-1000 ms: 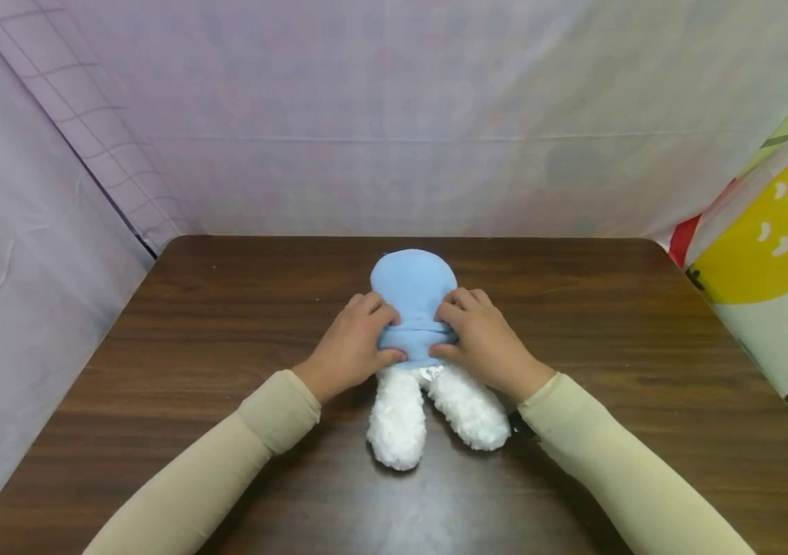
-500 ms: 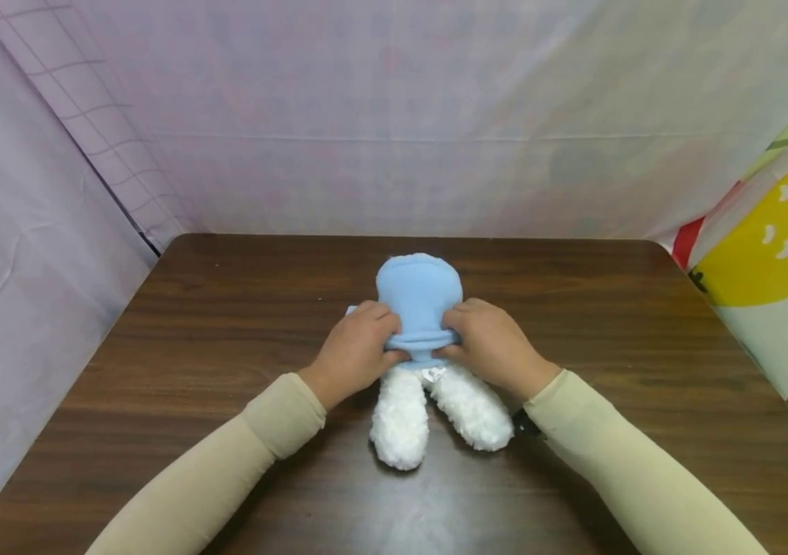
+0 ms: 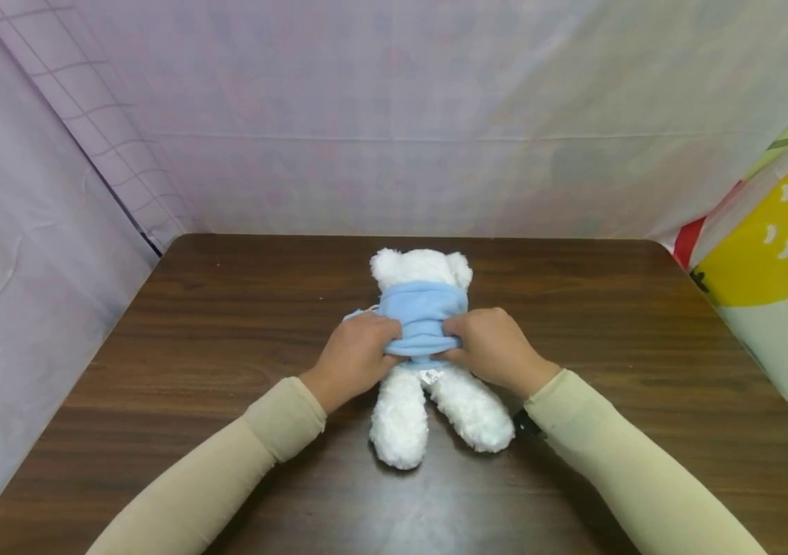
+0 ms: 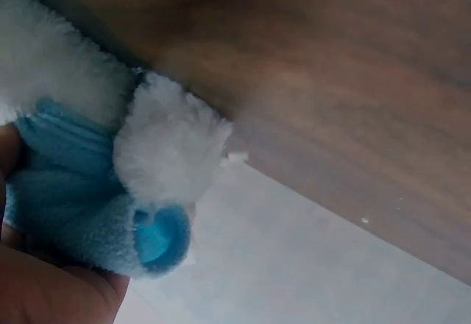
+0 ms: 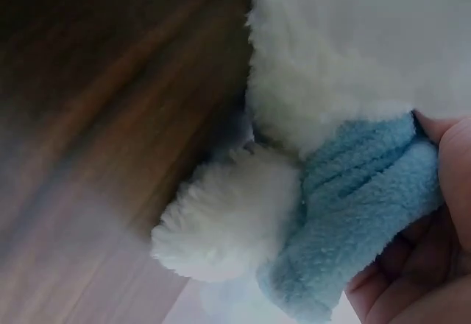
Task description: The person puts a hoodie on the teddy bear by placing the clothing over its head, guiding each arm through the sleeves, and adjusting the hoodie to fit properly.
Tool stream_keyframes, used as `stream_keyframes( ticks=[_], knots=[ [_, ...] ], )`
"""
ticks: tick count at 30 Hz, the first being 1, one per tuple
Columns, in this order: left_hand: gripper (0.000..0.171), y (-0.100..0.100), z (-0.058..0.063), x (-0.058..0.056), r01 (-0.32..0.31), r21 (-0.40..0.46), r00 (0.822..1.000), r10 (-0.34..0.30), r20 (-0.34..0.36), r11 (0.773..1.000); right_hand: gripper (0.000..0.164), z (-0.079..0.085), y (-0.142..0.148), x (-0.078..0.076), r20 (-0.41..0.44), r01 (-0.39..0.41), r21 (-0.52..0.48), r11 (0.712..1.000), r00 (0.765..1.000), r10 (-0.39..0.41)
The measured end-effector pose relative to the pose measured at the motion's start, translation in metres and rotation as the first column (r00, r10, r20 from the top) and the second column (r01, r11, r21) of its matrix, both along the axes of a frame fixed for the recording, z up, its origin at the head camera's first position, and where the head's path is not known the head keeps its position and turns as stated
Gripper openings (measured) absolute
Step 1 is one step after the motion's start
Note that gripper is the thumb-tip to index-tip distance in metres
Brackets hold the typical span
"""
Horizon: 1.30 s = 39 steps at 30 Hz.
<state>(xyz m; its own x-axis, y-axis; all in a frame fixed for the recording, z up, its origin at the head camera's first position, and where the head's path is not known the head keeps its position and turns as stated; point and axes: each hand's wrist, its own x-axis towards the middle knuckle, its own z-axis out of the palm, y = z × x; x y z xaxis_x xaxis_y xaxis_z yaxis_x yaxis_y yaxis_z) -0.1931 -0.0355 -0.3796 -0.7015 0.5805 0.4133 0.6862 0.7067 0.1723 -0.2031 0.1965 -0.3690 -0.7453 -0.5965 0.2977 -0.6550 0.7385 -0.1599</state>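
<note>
A white plush bear [image 3: 425,267] lies on the brown table with its legs towards me, its head and both ears uncovered. Blue fleece clothing [image 3: 423,308] covers its torso, bunched in folds across the middle. My left hand [image 3: 355,351] grips the garment's left side, the thumb near its lower hem. On the opposite side my right hand [image 3: 498,347] pinches the same cloth. Both wrist views show the blue fabric [image 4: 81,221] held between fingers and thumb, beside a fluffy white part [image 5: 228,221] of the toy. The bear's face is hidden.
A wood-grain table [image 3: 241,478] spreads around the toy. Pale curtains [image 3: 394,116] hang behind and to the left; a cloth with a yellow print [image 3: 776,239] hangs on the right. A small white label [image 3: 432,376] shows between the bear's legs.
The blue cloth that covered the bear's head has come down towards me, baring the white head and ears. Both hands have shifted slightly nearer and keep hold of the fabric.
</note>
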Motion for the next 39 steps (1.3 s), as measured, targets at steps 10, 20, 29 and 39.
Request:
stream_keyframes(
  ticks=[10,20,29,39],
  knots=[
    [0.041,0.0010,0.0000,-0.0010,-0.013,-0.014,1.000,0.013,0.022,1.000,0.050,-0.0001,0.0007,0.0003,0.009,-0.017,0.001,1.000,1.000,0.017],
    [0.062,-0.0049,0.0031,-0.0002,-0.021,0.027,0.996,0.019,0.084,0.999,0.079,0.0013,0.0021,0.0019,0.004,0.006,0.009,1.000,1.000,-0.006],
    [0.035,-0.0066,0.0029,-0.0057,0.013,0.020,0.994,-0.015,0.110,1.000,0.048,-0.0034,0.0002,-0.0042,0.068,-0.045,-0.064,0.997,0.996,0.049],
    [0.039,-0.0069,0.0058,-0.0053,-0.020,0.024,0.994,0.017,0.112,1.000,0.050,-0.0026,0.0031,-0.0038,0.064,-0.010,-0.075,0.997,0.998,0.015]
  ],
)
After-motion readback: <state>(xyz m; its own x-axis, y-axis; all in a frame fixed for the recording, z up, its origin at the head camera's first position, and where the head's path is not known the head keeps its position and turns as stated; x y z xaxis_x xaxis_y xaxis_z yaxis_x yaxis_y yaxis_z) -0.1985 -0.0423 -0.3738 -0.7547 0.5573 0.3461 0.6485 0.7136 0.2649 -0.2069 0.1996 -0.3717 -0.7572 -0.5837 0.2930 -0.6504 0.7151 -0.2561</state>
